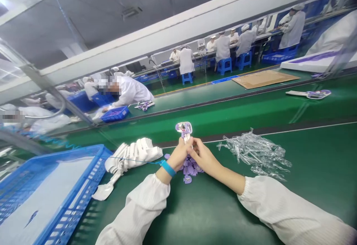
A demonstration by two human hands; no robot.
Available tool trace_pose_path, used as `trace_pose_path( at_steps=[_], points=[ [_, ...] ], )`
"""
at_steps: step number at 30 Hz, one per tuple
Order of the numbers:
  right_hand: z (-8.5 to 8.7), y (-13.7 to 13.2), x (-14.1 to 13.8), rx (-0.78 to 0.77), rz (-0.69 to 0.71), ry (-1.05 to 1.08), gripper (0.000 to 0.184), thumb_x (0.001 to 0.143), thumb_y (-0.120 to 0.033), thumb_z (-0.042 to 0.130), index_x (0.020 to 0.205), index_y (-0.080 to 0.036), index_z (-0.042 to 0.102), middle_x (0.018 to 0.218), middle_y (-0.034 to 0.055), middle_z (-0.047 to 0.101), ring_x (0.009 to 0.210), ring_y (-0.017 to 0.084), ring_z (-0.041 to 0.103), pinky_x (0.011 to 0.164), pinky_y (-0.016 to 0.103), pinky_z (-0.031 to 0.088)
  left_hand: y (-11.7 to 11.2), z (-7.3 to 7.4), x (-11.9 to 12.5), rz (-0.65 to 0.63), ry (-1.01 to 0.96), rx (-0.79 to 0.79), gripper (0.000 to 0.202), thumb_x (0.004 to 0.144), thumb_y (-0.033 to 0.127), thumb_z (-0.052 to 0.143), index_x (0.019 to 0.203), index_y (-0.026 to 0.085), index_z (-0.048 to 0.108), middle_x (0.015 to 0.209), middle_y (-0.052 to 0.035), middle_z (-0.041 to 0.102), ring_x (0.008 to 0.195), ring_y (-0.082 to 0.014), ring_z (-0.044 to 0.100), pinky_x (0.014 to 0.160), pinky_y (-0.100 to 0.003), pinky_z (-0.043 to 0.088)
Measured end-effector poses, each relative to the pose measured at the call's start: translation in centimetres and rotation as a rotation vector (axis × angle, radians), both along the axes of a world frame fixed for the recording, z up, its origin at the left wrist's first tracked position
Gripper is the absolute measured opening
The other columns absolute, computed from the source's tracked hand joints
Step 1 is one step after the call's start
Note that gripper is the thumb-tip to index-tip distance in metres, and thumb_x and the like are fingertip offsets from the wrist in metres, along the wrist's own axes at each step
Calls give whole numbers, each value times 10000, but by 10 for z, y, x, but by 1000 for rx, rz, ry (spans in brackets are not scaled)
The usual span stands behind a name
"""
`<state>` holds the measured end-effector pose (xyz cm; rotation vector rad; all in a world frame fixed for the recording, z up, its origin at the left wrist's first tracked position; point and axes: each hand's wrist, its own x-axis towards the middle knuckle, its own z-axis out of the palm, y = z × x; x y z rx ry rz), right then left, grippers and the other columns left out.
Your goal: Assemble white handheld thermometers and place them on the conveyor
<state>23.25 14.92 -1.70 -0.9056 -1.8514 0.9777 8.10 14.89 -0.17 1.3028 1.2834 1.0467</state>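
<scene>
My left hand (180,155) and my right hand (202,156) meet over the green table, both pinched around the stem of a small white and purple part (184,129) that sticks up above the fingers. Under the hands lies a heap of small purple pieces (191,170). A blue wrist strap (168,168) circles my left wrist, with a thin blue cord running left. White sleeves cover both forearms.
A stack of white flat parts (134,155) lies left of my hands. A blue crate (55,193) stands at the lower left. A pile of clear plastic bags (255,154) lies to the right. Beyond, a green conveyor (223,107) runs across, with people in white coats at other benches.
</scene>
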Motion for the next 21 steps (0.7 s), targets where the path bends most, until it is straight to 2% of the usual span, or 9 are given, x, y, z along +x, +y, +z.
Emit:
trace_pose_path(
  at_steps=[3, 5, 8, 9, 11, 14, 16, 19, 21],
  points=[
    [13, -19, 2, -121, 188, 47, 428, 1086, -560, 557, 1346, -220, 539, 1045, 87, 787, 890, 247, 788, 790, 395, 652, -42, 0, -7, -20, -122, -39, 620, 1089, 717, 435, 1452, 213, 432, 1284, -157, 703, 1117, -254, 738, 954, -412, 621],
    [21, -31, 11, -166, 234, 41, 405, 1121, -537, 487, 1370, -228, 570, 978, 68, 789, 829, 238, 782, 762, 388, 649, -64, 5, -20, -77, -193, -43, 655, 1044, 728, 546, 1449, 219, 467, 1324, -169, 700, 1153, -280, 735, 991, -444, 610],
    [29, -43, 39, -5, 186, -93, 394, 1149, -469, 440, 1424, -257, 627, 1111, 96, 798, 974, 258, 783, 844, 401, 642, -91, 13, -46, -318, -388, -89, 785, 863, 565, 897, 1479, 237, 537, 1553, -200, 588, 1370, -356, 668, 1139, -485, 541],
    [30, -47, 51, 76, 173, -147, 380, 1150, -435, 450, 1436, -274, 642, 1194, 102, 788, 1051, 263, 774, 879, 397, 636, -97, 15, -54, -413, -462, -141, 845, 818, 535, 945, 1502, 244, 544, 1602, -209, 549, 1401, -385, 653, 1150, -499, 534],
    [32, -53, 74, 207, 166, -236, 358, 1147, -361, 464, 1438, -308, 665, 1221, 88, 776, 1064, 247, 764, 863, 363, 629, -106, 15, -62, -524, -571, -225, 900, 798, 584, 945, 1533, 256, 540, 1571, -223, 585, 1364, -408, 688, 1118, -513, 559],
    [33, -62, 95, 313, 163, -300, 362, 1138, -262, 464, 1422, -321, 681, 1042, 56, 758, 877, 203, 740, 747, 309, 608, -111, 8, -53, -503, -556, -255, 823, 840, 630, 894, 1496, 259, 562, 1417, -200, 693, 1157, -355, 795, 965, -457, 642],
    [31, -65, 98, 351, 166, -324, 369, 1132, -227, 463, 1424, -300, 678, 991, 53, 739, 846, 199, 719, 734, 309, 595, -110, -1, -38, -435, -458, -203, 721, 873, 625, 865, 1399, 200, 616, 1244, -182, 754, 964, -287, 819, 822, -387, 667],
    [28, -65, 97, 349, 238, -390, 370, 1125, -214, 483, 1429, -290, 679, 1007, 61, 740, 889, 209, 712, 761, 331, 590, -110, -14, -21, -316, -359, -131, 676, 906, 692, 791, 1249, 122, 665, 904, -114, 764, 744, -222, 775, 660, -318, 644],
    [27, -63, 97, 307, 305, -410, 373, 1109, -248, 540, 1456, -300, 666, 1143, 84, 745, 1027, 229, 718, 849, 361, 607, -112, -19, -19, -293, -323, -128, 656, 926, 686, 770, 1242, 119, 674, 800, -77, 743, 676, -203, 754, 614, -294, 624]
  ],
)
